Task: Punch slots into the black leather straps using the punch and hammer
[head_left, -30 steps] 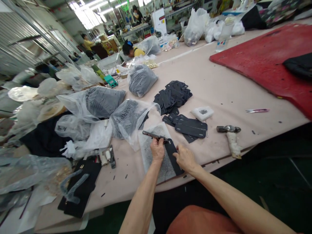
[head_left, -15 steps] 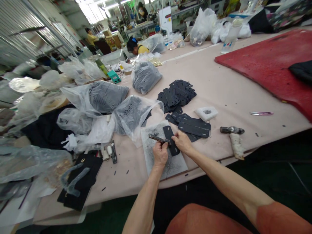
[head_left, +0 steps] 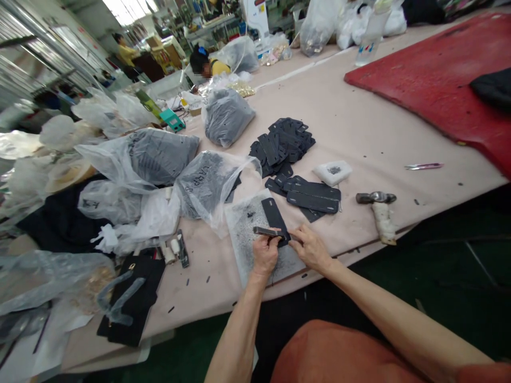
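My left hand point(head_left: 266, 254) is closed around a dark metal punch point(head_left: 267, 231), a bar-like tool whose end rests at the lower part of a black slotted strip point(head_left: 272, 213). That strip lies on a pale, speckled cutting board point(head_left: 243, 234). With thumb and index finger, my right hand point(head_left: 311, 247) pinches the strip's lower right edge, close to the tool's tip. Fingers partly hide the lower end of the strip. Similar black strips point(head_left: 313, 195) lie flat just beyond the board, and a larger heap of black pieces point(head_left: 283, 143) sits farther back.
A hammer with a wrapped handle point(head_left: 381, 215) lies at right, tweezers-like snips point(head_left: 423, 166) beyond it. A white block point(head_left: 332, 172) stands behind the strips. Plastic bags of dark pieces point(head_left: 213, 183) crowd the left. A red board point(head_left: 439, 80) covers the far right. Another person point(head_left: 205, 61) bends at the far edge.
The punch has moved from the strip's middle to its lower end. My right hand has slid down along the strip's edge. The view has tilted slightly downward.
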Demonstrator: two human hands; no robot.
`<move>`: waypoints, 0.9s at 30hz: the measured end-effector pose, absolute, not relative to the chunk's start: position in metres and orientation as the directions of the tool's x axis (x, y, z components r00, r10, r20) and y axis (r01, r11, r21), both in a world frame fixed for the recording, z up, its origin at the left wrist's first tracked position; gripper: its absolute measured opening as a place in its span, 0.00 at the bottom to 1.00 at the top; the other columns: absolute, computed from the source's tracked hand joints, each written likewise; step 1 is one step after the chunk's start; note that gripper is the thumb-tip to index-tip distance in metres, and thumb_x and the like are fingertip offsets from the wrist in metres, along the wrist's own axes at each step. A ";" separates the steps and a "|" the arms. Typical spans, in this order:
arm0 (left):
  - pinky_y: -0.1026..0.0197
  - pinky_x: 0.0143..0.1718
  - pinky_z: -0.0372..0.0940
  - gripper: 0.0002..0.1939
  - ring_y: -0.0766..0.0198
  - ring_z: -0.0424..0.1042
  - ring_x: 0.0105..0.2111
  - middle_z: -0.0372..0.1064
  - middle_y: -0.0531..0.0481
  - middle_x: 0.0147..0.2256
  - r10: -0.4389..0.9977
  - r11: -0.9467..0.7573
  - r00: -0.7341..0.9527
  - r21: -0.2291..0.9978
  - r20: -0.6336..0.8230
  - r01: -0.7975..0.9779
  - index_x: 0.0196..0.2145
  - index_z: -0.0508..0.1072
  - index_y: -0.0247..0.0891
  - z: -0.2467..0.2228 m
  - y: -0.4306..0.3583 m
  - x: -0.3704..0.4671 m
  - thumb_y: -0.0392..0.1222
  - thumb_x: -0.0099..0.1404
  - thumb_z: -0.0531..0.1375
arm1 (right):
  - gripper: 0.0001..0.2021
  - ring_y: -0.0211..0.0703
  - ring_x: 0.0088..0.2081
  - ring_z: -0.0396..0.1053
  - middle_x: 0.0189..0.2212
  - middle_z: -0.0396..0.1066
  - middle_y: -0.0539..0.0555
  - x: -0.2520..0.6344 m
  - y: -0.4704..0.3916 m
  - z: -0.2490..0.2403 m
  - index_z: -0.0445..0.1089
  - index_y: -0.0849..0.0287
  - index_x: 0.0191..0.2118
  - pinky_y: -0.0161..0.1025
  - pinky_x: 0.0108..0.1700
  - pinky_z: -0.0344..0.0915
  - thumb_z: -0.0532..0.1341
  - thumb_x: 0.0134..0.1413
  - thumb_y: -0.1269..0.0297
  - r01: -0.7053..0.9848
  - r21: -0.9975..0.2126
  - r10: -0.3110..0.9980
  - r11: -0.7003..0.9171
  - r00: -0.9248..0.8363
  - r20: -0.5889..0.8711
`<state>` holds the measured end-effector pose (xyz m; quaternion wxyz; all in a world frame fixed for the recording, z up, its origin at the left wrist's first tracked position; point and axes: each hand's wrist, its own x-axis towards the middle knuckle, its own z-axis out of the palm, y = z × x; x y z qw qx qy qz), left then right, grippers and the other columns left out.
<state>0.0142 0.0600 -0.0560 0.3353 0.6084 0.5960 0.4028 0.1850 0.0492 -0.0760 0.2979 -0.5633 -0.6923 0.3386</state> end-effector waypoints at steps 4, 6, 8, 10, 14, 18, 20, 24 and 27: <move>0.56 0.45 0.72 0.08 0.59 0.77 0.40 0.78 0.48 0.38 0.993 -0.078 -0.038 0.871 0.110 0.484 0.38 0.76 0.39 -0.057 0.060 0.014 0.37 0.63 0.58 | 0.15 0.45 0.41 0.68 0.38 0.67 0.55 0.181 0.051 -0.080 0.71 0.57 0.51 0.41 0.47 0.65 0.58 0.58 0.66 0.581 -0.805 0.987 0.119 -0.161 0.030; 0.56 0.45 0.72 0.08 0.59 0.77 0.40 0.78 0.48 0.38 0.993 -0.076 -0.044 0.869 0.111 0.488 0.38 0.76 0.39 -0.057 0.059 0.014 0.37 0.63 0.58 | 0.16 0.45 0.41 0.68 0.38 0.68 0.55 0.181 0.050 -0.081 0.71 0.57 0.52 0.41 0.47 0.65 0.58 0.59 0.66 0.586 -0.802 0.987 0.120 -0.157 0.032; 0.55 0.45 0.72 0.08 0.59 0.77 0.39 0.78 0.48 0.38 0.993 -0.070 -0.051 0.870 0.109 0.488 0.38 0.76 0.40 -0.057 0.059 0.014 0.37 0.62 0.58 | 0.16 0.45 0.41 0.68 0.38 0.68 0.55 0.181 0.048 -0.081 0.70 0.57 0.52 0.41 0.47 0.65 0.58 0.59 0.66 0.593 -0.796 0.987 0.121 -0.154 0.036; 0.54 0.45 0.72 0.08 0.59 0.77 0.39 0.78 0.48 0.38 0.992 -0.072 -0.052 0.870 0.111 0.488 0.38 0.77 0.40 -0.058 0.058 0.014 0.38 0.62 0.59 | 0.16 0.45 0.41 0.68 0.38 0.69 0.55 0.181 0.047 -0.080 0.71 0.57 0.52 0.41 0.47 0.64 0.58 0.59 0.66 0.600 -0.790 0.988 0.124 -0.150 0.042; 0.53 0.45 0.72 0.08 0.58 0.77 0.40 0.78 0.48 0.38 0.991 -0.081 -0.053 0.855 0.126 0.513 0.38 0.77 0.40 -0.059 0.058 0.015 0.39 0.62 0.59 | 0.16 0.45 0.41 0.69 0.38 0.70 0.56 0.181 0.047 -0.078 0.71 0.59 0.52 0.41 0.47 0.64 0.58 0.59 0.66 0.605 -0.785 0.987 0.132 -0.156 0.045; 0.53 0.46 0.72 0.09 0.58 0.77 0.41 0.78 0.47 0.39 0.987 -0.119 -0.023 0.816 0.160 0.565 0.39 0.77 0.40 -0.059 0.058 0.016 0.40 0.63 0.58 | 0.16 0.46 0.41 0.69 0.39 0.71 0.56 0.181 0.048 -0.077 0.70 0.57 0.53 0.41 0.48 0.63 0.58 0.59 0.65 0.621 -0.775 0.988 0.120 -0.148 0.034; 0.53 0.46 0.72 0.08 0.58 0.77 0.40 0.78 0.46 0.39 0.980 -0.158 -0.004 0.785 0.200 0.600 0.39 0.76 0.39 -0.061 0.058 0.017 0.40 0.64 0.58 | 0.16 0.46 0.42 0.69 0.39 0.71 0.56 0.181 0.048 -0.076 0.70 0.57 0.53 0.41 0.48 0.63 0.57 0.59 0.66 0.628 -0.769 0.988 0.121 -0.150 0.032; 0.53 0.48 0.71 0.09 0.57 0.77 0.41 0.78 0.44 0.39 0.958 -0.240 0.045 0.702 0.285 0.670 0.39 0.76 0.38 -0.065 0.057 0.020 0.38 0.65 0.56 | 0.17 0.46 0.42 0.68 0.38 0.71 0.57 0.182 0.047 -0.078 0.70 0.57 0.53 0.41 0.47 0.63 0.57 0.59 0.66 0.623 -0.772 0.987 0.125 -0.156 0.034; 0.53 0.49 0.70 0.09 0.57 0.77 0.43 0.78 0.43 0.40 0.951 -0.261 0.076 0.652 0.299 0.711 0.40 0.75 0.38 -0.067 0.057 0.022 0.36 0.65 0.55 | 0.17 0.46 0.42 0.68 0.38 0.70 0.57 0.180 0.047 -0.080 0.70 0.58 0.53 0.42 0.47 0.63 0.57 0.60 0.66 0.624 -0.771 0.987 0.123 -0.160 0.028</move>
